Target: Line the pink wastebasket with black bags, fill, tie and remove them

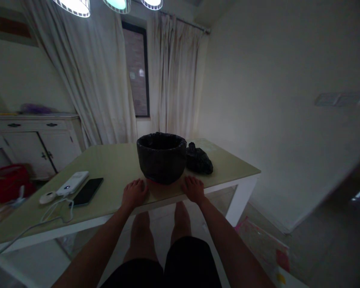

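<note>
A round bin lined with a black plastic bag (pixel 162 160) stands upright near the table's front edge, a bit of red showing under its base. My left hand (pixel 135 193) lies flat on the tabletop at the bin's front left, holding nothing. On the other side my right hand (pixel 193 188) rests on the table with its fingers stretched forward, also holding nothing. Both hands are apart from the bin. Just right of the bin sits a knotted black plastic bag (pixel 199 160); what it contains is hidden.
On the left of the table (pixel 114 160) lie a black phone (pixel 88 191), a white power bank (pixel 73 183), a small round white object (pixel 47 197) and a white cable (pixel 33 227) running off the edge. A wall (pixel 258 100) stands right; a red bag (pixel 10 182) is at far left.
</note>
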`<state>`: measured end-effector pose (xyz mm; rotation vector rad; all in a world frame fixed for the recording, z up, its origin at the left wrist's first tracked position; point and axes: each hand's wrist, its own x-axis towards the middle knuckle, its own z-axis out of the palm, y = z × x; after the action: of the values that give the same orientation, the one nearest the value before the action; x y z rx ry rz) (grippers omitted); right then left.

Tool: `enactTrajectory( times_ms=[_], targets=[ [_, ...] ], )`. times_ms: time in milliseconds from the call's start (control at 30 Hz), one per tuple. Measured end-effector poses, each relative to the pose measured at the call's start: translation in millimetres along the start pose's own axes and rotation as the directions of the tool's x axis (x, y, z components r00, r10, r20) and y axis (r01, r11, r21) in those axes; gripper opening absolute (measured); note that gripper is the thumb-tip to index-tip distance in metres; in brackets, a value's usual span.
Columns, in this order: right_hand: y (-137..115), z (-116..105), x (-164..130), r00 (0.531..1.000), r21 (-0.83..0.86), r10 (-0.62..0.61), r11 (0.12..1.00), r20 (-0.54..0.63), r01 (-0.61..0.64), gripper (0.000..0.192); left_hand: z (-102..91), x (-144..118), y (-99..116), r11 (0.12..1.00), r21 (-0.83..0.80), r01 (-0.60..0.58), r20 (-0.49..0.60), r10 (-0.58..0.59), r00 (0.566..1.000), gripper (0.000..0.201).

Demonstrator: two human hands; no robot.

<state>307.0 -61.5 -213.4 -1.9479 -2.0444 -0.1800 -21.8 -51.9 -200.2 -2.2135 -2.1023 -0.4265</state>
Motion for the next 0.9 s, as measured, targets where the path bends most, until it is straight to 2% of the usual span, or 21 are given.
enactTrajectory(
  times_ms=[533, 767, 833, 900],
  targets=[
    [-1, 4, 0, 1.0, 0.03, 0.015, 0.999, -0.024, -0.015, 0.055, -1.1, 0, 1, 1.0, -0.008, 0.004, 0.0, -0.004, 1.0, 0.06],
    [0, 23, -4, 0.979, 0.08, 0.019, 0.997, -0.205, -0.002, 0.044, 5.0, -1, 0, 1.0, -0.006, -0.009, -0.003, 0.009, 1.0, 0.062],
    [3, 32, -4, 0.957, 0.085, -0.011, 0.996, -0.291, 0.038, 0.041, 6.3, -3, -1, 1.0, -0.002, -0.021, -0.008, 0.021, 1.0, 0.06],
    [7, 41, -3, 0.914, 0.087, -0.057, 0.991, -0.401, 0.1, 0.039, 6.9, -6, -1, 0.999, 0.001, -0.036, -0.018, 0.036, 0.999, 0.057]
  ],
)
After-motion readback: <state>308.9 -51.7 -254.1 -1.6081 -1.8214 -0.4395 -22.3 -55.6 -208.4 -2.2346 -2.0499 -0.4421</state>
